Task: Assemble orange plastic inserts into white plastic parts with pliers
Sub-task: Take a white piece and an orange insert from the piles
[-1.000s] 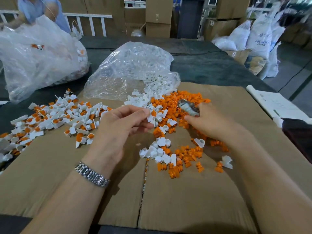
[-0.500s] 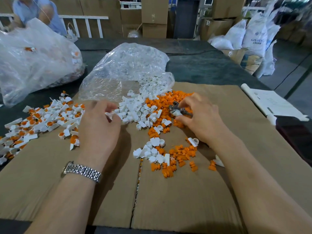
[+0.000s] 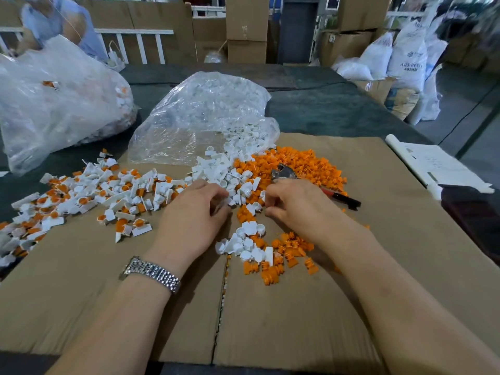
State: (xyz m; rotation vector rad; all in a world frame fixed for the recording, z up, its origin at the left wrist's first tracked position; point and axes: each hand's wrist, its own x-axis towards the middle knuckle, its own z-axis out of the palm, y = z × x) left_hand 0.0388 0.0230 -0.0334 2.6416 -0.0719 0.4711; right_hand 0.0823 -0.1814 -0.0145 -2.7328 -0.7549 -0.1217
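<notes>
Left hand [image 3: 197,212] curled, fingertips pinching in white parts [image 3: 216,171]. Right hand [image 3: 295,204] curled over pliers [image 3: 286,173] — grip itself hidden, cannot tell. Inserts [image 3: 303,166] heaped far right. Risk: wrong part grabbed from mixed heap; pliers slip, part flicked away. Finished pile [image 3: 89,193] left; bag [image 3: 205,117] crowds far side.

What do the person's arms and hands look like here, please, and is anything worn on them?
Both forearms are bare, with no sleeves or gloves in view. The left hand has a silver metal link-bracelet wristwatch on its wrist. The right hand and its wrist carry nothing; no rings show on either hand.
</notes>
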